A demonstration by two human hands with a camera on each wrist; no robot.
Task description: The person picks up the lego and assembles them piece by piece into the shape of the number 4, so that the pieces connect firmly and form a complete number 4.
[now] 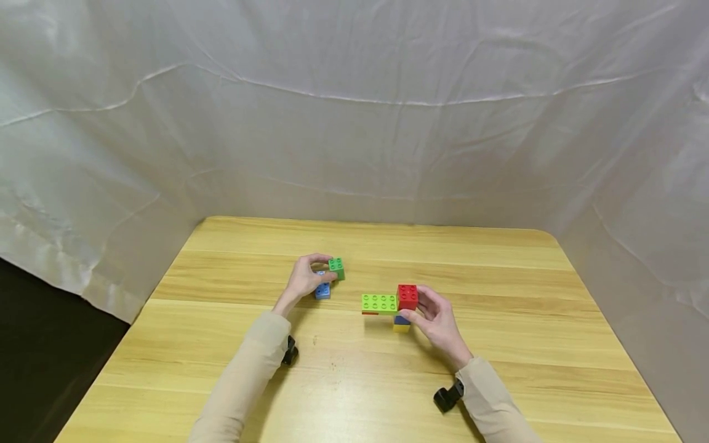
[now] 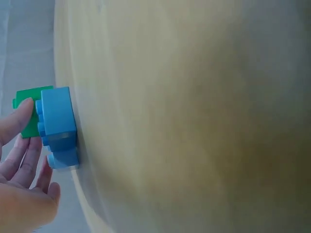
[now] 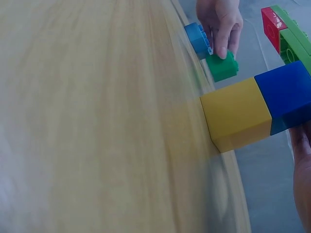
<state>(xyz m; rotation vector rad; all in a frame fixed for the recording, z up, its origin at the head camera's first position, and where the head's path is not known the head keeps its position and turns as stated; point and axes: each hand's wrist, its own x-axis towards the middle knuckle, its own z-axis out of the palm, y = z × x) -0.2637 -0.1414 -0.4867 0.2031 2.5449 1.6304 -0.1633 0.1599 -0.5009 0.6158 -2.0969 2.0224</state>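
My left hand (image 1: 302, 278) pinches a small green brick (image 1: 336, 269) between thumb and fingers. Right beside it are light-blue bricks (image 1: 323, 291), with the left hand reaching over them; the left wrist view shows their studs (image 2: 41, 128) facing the hand. On the right, my right hand (image 1: 440, 321) grips a red brick (image 1: 407, 297) from its right side. That brick tops a stack: a long lime-green brick (image 1: 379, 303) juts out leftward, above a dark-blue brick (image 3: 287, 94) and a yellow brick (image 3: 237, 115). Another red piece (image 3: 273, 28) hangs under the lime brick's far end.
The wooden table (image 1: 354, 381) carries the bricks, and a pale cloth curtain (image 1: 354, 147) hangs behind it and along both sides. A black wrist camera (image 1: 290, 351) sits at the left cuff, another camera (image 1: 447, 397) at the right one.
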